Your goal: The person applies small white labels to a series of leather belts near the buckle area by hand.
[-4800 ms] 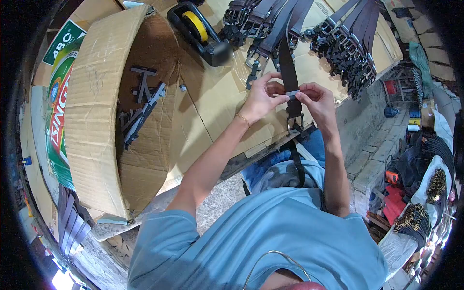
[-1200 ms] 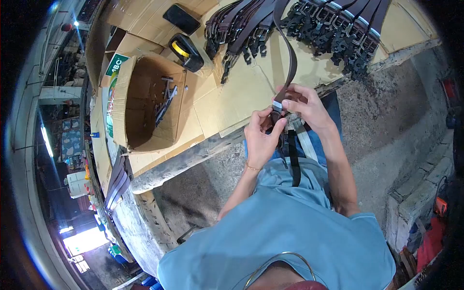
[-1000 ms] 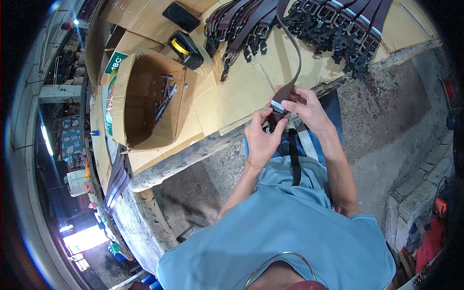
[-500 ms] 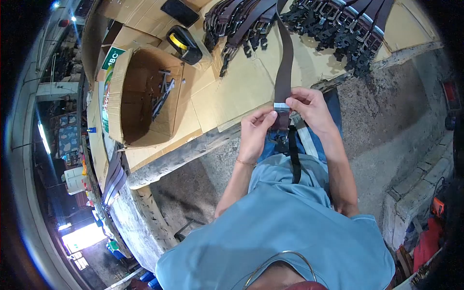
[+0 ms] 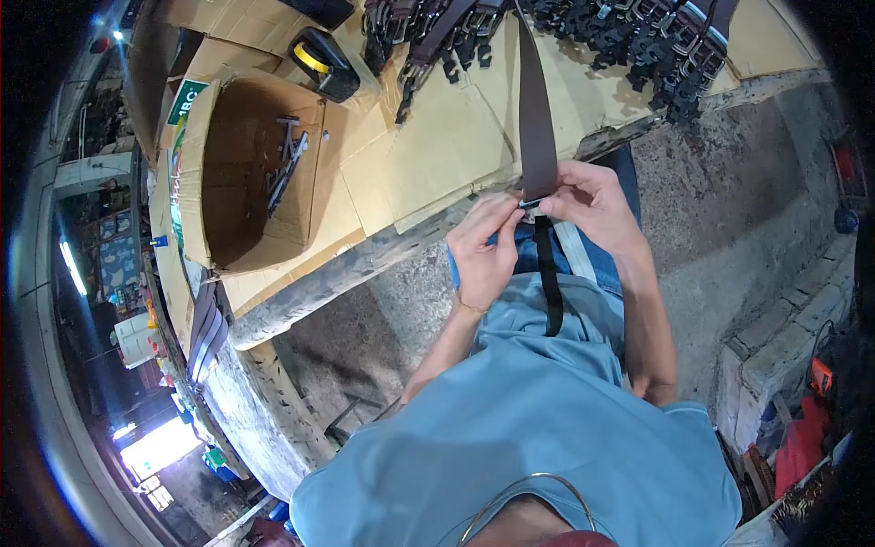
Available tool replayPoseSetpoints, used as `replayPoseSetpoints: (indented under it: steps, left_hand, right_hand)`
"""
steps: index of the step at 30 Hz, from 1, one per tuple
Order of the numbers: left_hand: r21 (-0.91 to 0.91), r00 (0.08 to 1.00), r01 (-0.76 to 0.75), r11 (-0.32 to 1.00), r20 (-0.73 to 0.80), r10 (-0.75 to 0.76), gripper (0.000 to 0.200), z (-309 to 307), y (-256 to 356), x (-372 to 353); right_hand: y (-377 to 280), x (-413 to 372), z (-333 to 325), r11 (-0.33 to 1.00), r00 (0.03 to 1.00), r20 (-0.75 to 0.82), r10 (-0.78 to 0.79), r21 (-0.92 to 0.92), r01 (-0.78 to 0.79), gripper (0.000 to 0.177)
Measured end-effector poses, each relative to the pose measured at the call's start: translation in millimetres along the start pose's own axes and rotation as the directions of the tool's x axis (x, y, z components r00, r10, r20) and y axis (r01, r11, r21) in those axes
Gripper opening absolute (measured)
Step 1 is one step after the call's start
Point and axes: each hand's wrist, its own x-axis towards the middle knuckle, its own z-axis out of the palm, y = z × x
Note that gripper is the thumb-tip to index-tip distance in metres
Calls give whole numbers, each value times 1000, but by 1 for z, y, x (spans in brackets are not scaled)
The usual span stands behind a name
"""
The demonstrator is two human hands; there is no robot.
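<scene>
The brown belt (image 5: 536, 109) runs from the far side of the tabletop (image 5: 437, 169) toward the person, its near end positioned between both hands at the near edge. The left hand (image 5: 486, 244) has its grip closed on the near end of the brown belt from the left, thumb and fingers pinched together. The right hand (image 5: 602, 205) has its grip closed on the same end from the right, with the thumb directed toward the left hand. A narrow pale band (image 5: 530, 203) crosses the belt between the fingertips; the part beneath it is largely hidden by the fingers. At the far side, one group of buckled belts (image 5: 428, 32) lies left of the brown belt and a second group (image 5: 629, 46) lies right of it. An open cardboard box (image 5: 196, 182) stands on the left, with dark strips (image 5: 287, 173) inside. A black holder with a yellow roll (image 5: 328, 66) sits just beyond the box, toward the far left.
</scene>
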Motion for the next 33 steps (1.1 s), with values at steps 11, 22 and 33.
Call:
replayPoseSetpoints:
  steps: [11, 22, 33]
  left_hand:
    - [116, 948, -317, 941, 28, 316, 22, 5, -8, 2]
    - [-420, 877, 478, 771, 275, -394, 13, 6, -4, 1]
    - [-644, 849, 525, 557, 449, -280, 8, 6, -1, 23]
  right_hand:
    - [10, -3, -3, 996, 998, -30, -55, -76, 53, 26]
    - [10, -15, 28, 943, 841, -495, -218, -329, 51, 12]
    - [-50, -32, 41, 644, 870, -233, -435, -756, 120, 25]
